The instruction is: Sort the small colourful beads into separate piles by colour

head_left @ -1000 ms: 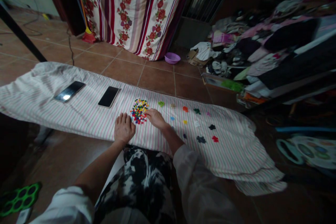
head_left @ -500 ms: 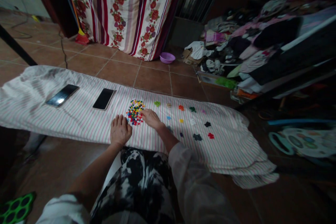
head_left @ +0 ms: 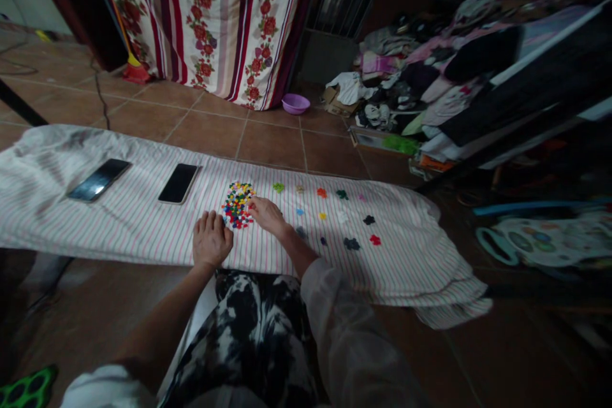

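A mixed pile of small coloured pieces (head_left: 238, 205) lies on the striped cloth (head_left: 268, 252). My left hand (head_left: 211, 240) rests flat on the cloth at the pile's near left, fingers stretched out and holding nothing. At the pile's right edge is my right hand (head_left: 268, 213), its fingertips pinched together; whatever is between them is too small to make out. Right of it lie little single-colour groups, among them a green group (head_left: 278, 187), an orange group (head_left: 322, 192), a yellow group (head_left: 322, 216), a black group (head_left: 368, 220) and a red group (head_left: 375, 240).
Two phones lie on the cloth to the left, a tilted phone (head_left: 99, 180) and a dark-screened phone (head_left: 179, 183). Beyond, a purple basin (head_left: 295, 103) stands on the tiled floor before a floral curtain (head_left: 229, 25). Heaped clothes (head_left: 425, 70) fill the back right.
The whole view has shifted slightly, so things sit a little further left. My right hand stays pinched at the pile's edge, and my left hand stays flat beside it.
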`<state>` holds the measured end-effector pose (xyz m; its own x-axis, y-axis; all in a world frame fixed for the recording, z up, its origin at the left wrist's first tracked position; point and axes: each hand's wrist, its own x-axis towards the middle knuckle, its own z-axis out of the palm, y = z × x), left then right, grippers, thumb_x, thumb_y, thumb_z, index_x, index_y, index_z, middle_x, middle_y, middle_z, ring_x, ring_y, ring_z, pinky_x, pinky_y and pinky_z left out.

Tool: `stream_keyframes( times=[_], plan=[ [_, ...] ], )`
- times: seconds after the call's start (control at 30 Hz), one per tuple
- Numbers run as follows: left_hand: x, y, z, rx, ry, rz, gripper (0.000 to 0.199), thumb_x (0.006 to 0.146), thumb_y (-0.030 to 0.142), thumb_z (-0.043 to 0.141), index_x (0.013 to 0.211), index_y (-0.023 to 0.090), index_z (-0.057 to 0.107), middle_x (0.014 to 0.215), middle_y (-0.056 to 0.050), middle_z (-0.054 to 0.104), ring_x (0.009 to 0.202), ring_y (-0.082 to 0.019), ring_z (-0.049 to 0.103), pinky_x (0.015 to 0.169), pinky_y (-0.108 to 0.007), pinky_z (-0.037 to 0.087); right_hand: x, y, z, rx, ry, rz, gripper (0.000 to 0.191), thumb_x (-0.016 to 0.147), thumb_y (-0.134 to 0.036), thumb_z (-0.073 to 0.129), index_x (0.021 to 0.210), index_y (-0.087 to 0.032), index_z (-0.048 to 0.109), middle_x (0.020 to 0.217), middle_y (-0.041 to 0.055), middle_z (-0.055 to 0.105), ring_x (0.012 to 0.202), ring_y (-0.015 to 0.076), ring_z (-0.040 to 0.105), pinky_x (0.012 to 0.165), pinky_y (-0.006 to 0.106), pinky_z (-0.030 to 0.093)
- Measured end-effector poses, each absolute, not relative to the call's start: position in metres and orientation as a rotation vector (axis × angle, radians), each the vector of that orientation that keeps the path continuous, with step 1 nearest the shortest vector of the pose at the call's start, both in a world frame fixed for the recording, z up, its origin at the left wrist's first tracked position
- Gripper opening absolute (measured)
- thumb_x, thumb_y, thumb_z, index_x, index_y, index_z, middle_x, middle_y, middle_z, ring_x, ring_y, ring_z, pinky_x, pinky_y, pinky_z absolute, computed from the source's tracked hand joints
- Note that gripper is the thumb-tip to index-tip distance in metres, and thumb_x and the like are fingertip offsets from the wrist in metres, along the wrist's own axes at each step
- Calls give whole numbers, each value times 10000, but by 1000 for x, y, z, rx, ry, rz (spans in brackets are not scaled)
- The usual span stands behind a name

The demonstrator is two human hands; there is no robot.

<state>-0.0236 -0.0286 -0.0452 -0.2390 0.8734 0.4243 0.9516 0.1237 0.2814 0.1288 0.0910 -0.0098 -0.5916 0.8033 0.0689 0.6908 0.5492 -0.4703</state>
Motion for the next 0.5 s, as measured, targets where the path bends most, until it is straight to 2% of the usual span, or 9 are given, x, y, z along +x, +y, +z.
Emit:
stream_keyframes(
  times=[0.43, 0.5],
  plan=[
    [-24, -29, -45, -1843, -2219, -703, 412, 822, 298, 404, 1120, 83, 591, 1267, -190, 562, 1278, -331, 426, 1055, -464, 324, 162, 101, -26, -1332, -2140, 771, 178, 852, -194, 514, 992, -230, 618, 943, 5, 693, 855, 131, 645, 779, 225, 489],
    [-24, -29, -46, -1842, -2216, -706, 411, 822, 299, 410, 1120, 85, 592, 1266, -188, 562, 1278, -329, 427, 1057, -462, 322, 172, 104, -30, -1378, -2009, 875, 179, 854, -229, 510, 994, -223, 621, 881, -1, 693, 772, 128, 652, 712, 223, 510]
  ],
)
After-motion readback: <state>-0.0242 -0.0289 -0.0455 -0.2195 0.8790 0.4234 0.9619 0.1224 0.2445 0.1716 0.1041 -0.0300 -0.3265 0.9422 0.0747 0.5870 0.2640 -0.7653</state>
